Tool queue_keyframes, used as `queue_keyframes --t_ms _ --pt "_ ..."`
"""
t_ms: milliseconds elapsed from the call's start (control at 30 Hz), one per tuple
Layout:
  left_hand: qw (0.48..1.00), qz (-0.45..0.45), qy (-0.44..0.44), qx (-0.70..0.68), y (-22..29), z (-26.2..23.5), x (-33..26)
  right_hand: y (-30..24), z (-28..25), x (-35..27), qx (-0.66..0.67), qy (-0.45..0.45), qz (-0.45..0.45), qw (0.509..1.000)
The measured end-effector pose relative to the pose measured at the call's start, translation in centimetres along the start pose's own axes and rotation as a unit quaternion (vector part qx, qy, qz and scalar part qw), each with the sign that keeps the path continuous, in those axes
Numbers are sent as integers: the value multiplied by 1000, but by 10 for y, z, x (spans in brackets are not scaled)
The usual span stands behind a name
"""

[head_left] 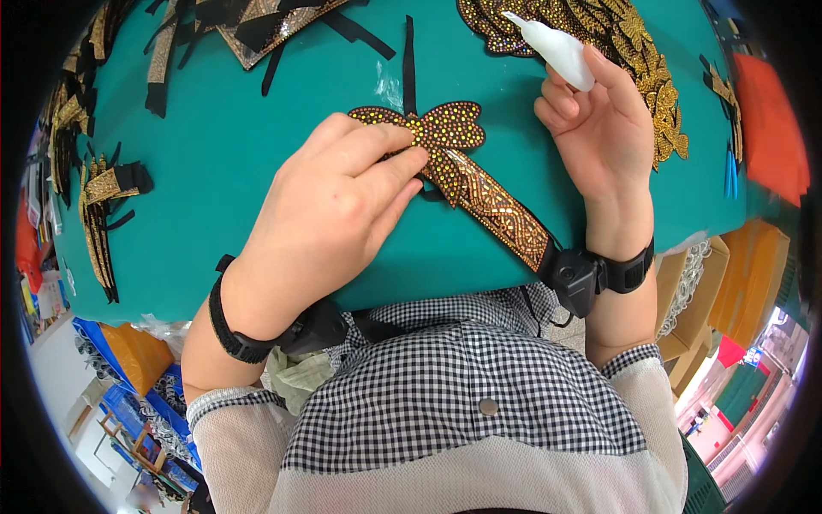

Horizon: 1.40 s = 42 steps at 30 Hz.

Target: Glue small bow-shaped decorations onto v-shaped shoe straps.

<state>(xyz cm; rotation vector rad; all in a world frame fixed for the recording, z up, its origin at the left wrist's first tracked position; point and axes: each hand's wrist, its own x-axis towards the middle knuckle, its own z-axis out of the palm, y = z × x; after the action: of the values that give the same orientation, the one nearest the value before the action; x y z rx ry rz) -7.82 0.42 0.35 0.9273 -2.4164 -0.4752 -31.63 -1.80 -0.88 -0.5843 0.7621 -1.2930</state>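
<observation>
On the green tabletop (214, 214) lies a bow-shaped appliqué (458, 124), dark and dotted with shiny gold studs. My left hand (334, 193) presses it down with its fingertips close together, hiding its left lobe. From under the bow a gold beaded strap (497, 214) slants toward my right wrist, and a black band (409, 64) runs away from me. Raised above the table to the right, my right hand (608, 128) is closed around a small white squeeze bottle (561, 56). Its thin tip points up and left, apart from the bow.
A heap of gold studded appliqués (625, 51) covers the far right. Black-and-gold straps (278, 26) lie at the far left, with a bundle (107, 193) nearer the left edge. A shiny clear smear (388, 87) marks the table. Cardboard boxes (693, 291) stand beyond its right edge.
</observation>
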Motion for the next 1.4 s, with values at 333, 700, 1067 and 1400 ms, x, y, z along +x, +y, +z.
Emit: queue_keyframes --t_ms 333,700,1067,1400 --pt "999 -29 -18 21 7 -2 3 -2 6 -2 -1 4 3 1000" --pt "1000 -7 -3 14 -4 0 7 -2 8 -1 -10 8 -1 1000" --pt "998 -30 -34 43 13 -4 -1 -1 9 -4 -4 24 7 1000" --pt "994 -5 57 97 -2 -4 1 -3 3 -1 3 -20 17 1000"
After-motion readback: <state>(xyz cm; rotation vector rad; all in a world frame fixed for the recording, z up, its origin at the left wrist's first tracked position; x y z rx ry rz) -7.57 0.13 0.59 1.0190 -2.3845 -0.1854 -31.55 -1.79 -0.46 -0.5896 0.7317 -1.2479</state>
